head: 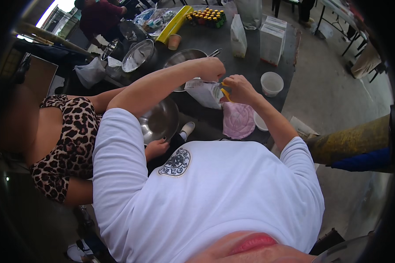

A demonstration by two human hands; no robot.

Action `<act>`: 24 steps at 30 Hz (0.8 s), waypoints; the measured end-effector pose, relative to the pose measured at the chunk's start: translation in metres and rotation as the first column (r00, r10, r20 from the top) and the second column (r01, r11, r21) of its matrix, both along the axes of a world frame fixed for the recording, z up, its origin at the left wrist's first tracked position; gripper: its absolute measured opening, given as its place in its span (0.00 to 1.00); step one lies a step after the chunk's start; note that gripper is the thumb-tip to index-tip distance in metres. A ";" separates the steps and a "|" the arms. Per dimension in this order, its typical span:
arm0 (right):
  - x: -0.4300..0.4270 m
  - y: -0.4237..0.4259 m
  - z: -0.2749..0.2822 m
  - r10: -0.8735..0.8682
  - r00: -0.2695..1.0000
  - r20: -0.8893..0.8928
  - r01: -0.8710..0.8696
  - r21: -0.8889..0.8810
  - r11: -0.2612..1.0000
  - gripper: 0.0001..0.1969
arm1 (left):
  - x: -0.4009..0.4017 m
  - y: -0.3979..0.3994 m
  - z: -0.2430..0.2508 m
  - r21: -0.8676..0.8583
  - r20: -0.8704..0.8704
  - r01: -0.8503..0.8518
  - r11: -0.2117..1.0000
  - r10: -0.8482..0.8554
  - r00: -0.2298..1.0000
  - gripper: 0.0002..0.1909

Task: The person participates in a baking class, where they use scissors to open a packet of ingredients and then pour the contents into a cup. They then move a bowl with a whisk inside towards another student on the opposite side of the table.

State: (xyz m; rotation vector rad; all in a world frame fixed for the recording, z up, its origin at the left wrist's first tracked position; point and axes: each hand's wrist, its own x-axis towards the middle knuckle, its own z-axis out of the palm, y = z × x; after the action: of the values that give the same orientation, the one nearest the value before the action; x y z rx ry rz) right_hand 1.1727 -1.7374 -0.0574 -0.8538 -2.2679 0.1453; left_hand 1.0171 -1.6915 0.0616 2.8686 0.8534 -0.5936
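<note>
With my right hand [239,90] I grip the yellow handles of a pair of scissors [226,92]. Their blades lie at the top edge of a white packet [206,93], which bears writing. My left hand [212,69] is closed at that same top edge, holding the packet; its fingertips are partly hidden. Behind my left hand is a steel bowl [181,57] with a metal-handled tool in it. A folded pink quilted cloth [238,120] lies just below my right hand, beside a white bowl [260,121].
At my left a person holds a large steel bowl [159,120]. A white plastic tub [272,84], upright packets [238,37], cartons [272,44], a paper cup [174,42], a yellow roll [173,24] and yellow-capped bottles [206,17] stand or lie on the dark table [214,39].
</note>
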 end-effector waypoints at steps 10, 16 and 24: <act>-0.005 -0.021 0.003 -0.037 0.991 0.126 0.071 -0.277 0.958 0.22 | -0.005 -0.020 0.006 0.026 -0.035 -0.025 0.999 0.026 0.999 0.07; -0.003 -0.029 0.000 -0.098 0.978 0.183 0.135 -0.204 0.970 0.22 | -0.007 -0.030 0.005 0.043 0.021 -0.044 0.998 0.043 0.999 0.07; -0.021 -0.044 0.019 -0.090 0.994 0.066 0.098 -0.135 0.986 0.22 | -0.010 -0.043 0.011 0.070 -0.074 -0.053 0.996 0.058 0.996 0.06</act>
State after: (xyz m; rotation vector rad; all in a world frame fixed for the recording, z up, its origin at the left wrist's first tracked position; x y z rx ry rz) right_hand 1.1517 -1.7819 -0.0384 -1.0483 -2.2887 0.2383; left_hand 1.0069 -1.7350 0.0722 2.8887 0.9794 -0.6845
